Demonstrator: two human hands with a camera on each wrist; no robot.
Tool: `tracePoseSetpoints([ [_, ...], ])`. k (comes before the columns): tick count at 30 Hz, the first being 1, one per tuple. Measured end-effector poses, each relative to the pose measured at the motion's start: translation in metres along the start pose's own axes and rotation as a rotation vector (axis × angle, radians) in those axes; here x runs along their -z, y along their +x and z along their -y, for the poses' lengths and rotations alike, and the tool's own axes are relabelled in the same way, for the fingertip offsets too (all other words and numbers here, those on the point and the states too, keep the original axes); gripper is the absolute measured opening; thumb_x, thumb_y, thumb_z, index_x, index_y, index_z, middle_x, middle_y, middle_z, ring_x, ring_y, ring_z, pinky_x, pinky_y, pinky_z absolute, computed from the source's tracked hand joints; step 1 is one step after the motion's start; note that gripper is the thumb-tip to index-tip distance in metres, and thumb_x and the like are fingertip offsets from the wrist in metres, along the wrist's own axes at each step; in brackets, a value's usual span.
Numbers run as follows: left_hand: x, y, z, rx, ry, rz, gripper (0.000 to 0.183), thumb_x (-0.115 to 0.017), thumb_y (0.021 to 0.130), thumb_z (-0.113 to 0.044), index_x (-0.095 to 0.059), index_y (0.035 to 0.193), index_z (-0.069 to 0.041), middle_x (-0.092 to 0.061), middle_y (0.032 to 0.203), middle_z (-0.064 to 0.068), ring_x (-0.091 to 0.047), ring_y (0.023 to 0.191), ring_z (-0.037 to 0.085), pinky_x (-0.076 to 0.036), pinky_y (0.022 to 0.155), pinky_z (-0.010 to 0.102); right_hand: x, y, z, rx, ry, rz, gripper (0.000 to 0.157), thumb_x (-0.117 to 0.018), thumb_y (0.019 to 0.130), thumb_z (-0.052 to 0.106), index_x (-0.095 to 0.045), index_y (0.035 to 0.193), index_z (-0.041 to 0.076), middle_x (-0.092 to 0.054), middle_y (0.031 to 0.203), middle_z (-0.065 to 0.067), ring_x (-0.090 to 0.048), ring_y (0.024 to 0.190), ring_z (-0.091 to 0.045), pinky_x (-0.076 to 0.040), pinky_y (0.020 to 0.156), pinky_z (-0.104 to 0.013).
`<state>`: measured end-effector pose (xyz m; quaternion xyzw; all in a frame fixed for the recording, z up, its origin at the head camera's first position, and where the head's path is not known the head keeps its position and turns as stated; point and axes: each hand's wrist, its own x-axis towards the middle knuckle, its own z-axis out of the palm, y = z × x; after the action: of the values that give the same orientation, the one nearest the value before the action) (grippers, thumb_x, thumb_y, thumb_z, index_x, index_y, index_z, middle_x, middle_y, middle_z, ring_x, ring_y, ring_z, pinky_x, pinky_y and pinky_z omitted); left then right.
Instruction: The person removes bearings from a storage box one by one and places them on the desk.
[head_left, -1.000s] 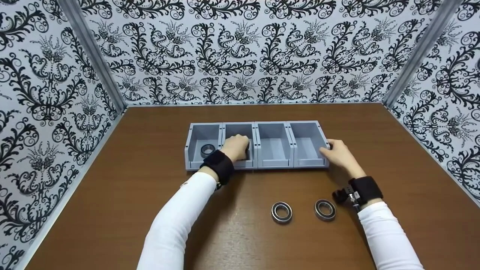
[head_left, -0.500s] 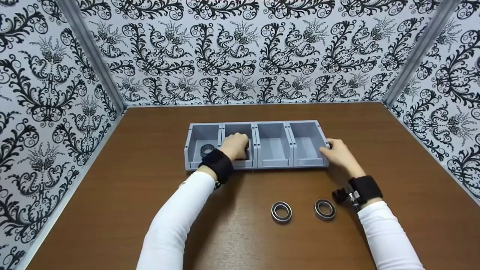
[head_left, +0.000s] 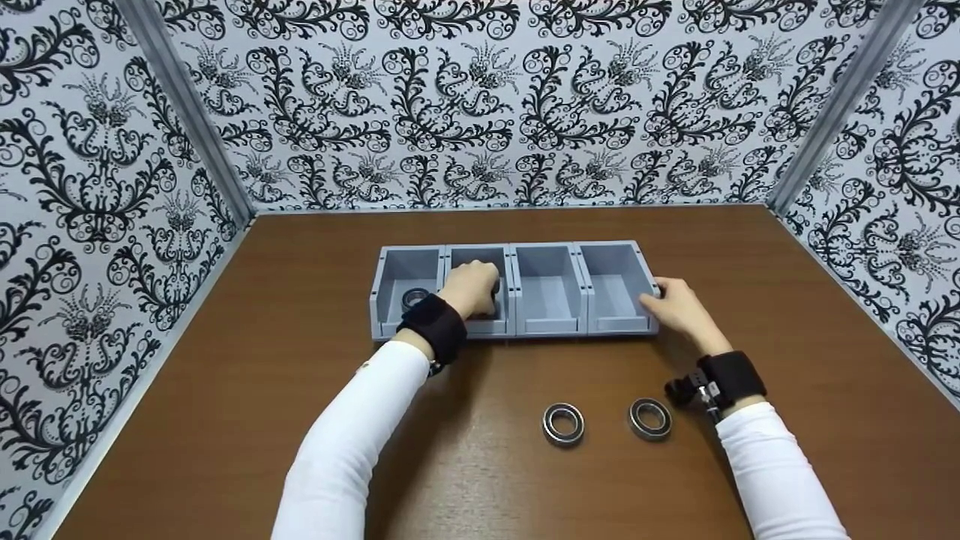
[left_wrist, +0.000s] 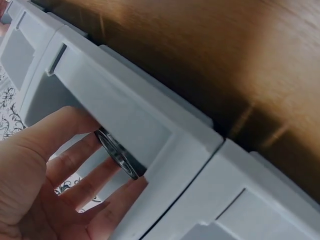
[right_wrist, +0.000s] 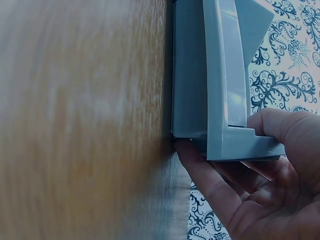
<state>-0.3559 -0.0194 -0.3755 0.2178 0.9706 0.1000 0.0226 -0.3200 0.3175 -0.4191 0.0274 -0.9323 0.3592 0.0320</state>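
Four-bay row of grey plastic bins (head_left: 551,326) stands on the table. My left hand (head_left: 471,291) reaches into the second bin from the left. In the left wrist view, its thumb and fingers (left_wrist: 77,155) are curled about a bearing (left_wrist: 119,154) low behind the bin's front lip; from the head view the hand hides that bearing. My right hand (head_left: 679,307) grips the right end of the row. The right wrist view has its thumb over the side wall of the end bin (right_wrist: 220,120) and its fingers along the outside, one low by the table.
Another bearing (head_left: 414,298) lies in the leftmost bin, partly behind the left wrist strap. Two more bearings, one (head_left: 563,424) near the middle and one (head_left: 650,419) by the right wrist camera (head_left: 681,391), lie on the brown table (head_left: 480,480). Patterned walls (head_left: 480,105) enclose the back and sides.
My left hand has shifted slightly farther back within the second bin. The right hand keeps its grip on the row's end, and the bearings on the table stay put.
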Motion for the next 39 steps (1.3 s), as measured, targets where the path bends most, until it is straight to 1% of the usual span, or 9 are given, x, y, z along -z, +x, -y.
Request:
tracePoseSetpoints([
  [5, 0.003, -0.001, -0.001, -0.003, -0.012, 0.011, 0.016, -0.076, 0.081, -0.002, -0.075, 0.096, -0.001, -0.078, 0.104, 0.017, -0.074, 0.097, 0.037, -0.060, 0.085, 0.050, 0.000, 0.000, 0.000, -0.009, -0.001, 0.005, 0.042, -0.056, 0.095, 0.011, -0.061, 0.128, -0.014, -0.070, 0.107, -0.027, -0.056, 0.074, -0.008, -0.046, 0.067, -0.020],
  [11, 0.006, -0.001, -0.001, -0.007, -0.018, 0.022, 0.021, -0.076, 0.080, -0.002, -0.076, 0.101, -0.002, -0.077, 0.107, 0.016, -0.073, 0.099, 0.036, -0.060, 0.087, 0.049, -0.001, 0.000, 0.000, -0.020, -0.005, 0.008, 0.044, -0.055, 0.095, 0.011, -0.060, 0.130, -0.015, -0.069, 0.111, -0.030, -0.058, 0.076, -0.008, -0.046, 0.068, -0.020],
  [18, 0.007, 0.000, 0.001, -0.016, -0.021, 0.013, 0.015, -0.075, 0.079, -0.003, -0.077, 0.094, -0.003, -0.078, 0.104, 0.016, -0.073, 0.098, 0.035, -0.060, 0.086, 0.049, -0.002, 0.001, -0.002, 0.000, -0.021, -0.002, 0.043, -0.056, 0.094, 0.011, -0.061, 0.128, -0.014, -0.071, 0.109, -0.030, -0.059, 0.074, -0.008, -0.047, 0.069, -0.022],
  [24, 0.011, 0.000, 0.001, -0.012, -0.009, 0.005, 0.020, -0.078, 0.080, -0.006, -0.078, 0.100, -0.003, -0.078, 0.108, 0.016, -0.073, 0.101, 0.036, -0.060, 0.088, 0.049, -0.002, 0.002, -0.003, 0.010, -0.035, -0.012, 0.041, -0.056, 0.094, 0.011, -0.063, 0.126, -0.014, -0.071, 0.110, -0.030, -0.061, 0.079, -0.013, -0.048, 0.073, -0.024],
  [30, 0.014, -0.002, -0.001, -0.013, -0.006, -0.008, 0.021, -0.080, 0.077, -0.008, -0.077, 0.098, -0.003, -0.078, 0.106, 0.016, -0.074, 0.100, 0.036, -0.060, 0.087, 0.049, -0.002, 0.002, -0.004, 0.013, -0.032, -0.011, 0.041, -0.057, 0.095, 0.011, -0.062, 0.126, -0.015, -0.070, 0.109, -0.031, -0.062, 0.080, -0.016, -0.048, 0.072, -0.025],
  [34, 0.017, -0.002, -0.001, -0.011, -0.021, -0.013, 0.024, -0.079, 0.076, -0.008, -0.078, 0.099, -0.004, -0.078, 0.108, 0.015, -0.074, 0.101, 0.035, -0.060, 0.087, 0.048, -0.002, 0.002, -0.003, 0.008, -0.030, -0.010, 0.040, -0.056, 0.094, 0.010, -0.062, 0.125, -0.015, -0.070, 0.111, -0.032, -0.063, 0.084, -0.020, -0.049, 0.075, -0.025],
  [39, 0.020, -0.001, 0.000, -0.008, -0.029, -0.014, 0.026, -0.081, 0.075, -0.008, -0.078, 0.100, -0.005, -0.078, 0.110, 0.015, -0.073, 0.102, 0.035, -0.060, 0.088, 0.048, -0.002, 0.002, -0.003, 0.006, -0.036, -0.011, 0.040, -0.056, 0.094, 0.010, -0.063, 0.125, -0.014, -0.070, 0.111, -0.031, -0.063, 0.084, -0.020, -0.048, 0.075, -0.025],
])
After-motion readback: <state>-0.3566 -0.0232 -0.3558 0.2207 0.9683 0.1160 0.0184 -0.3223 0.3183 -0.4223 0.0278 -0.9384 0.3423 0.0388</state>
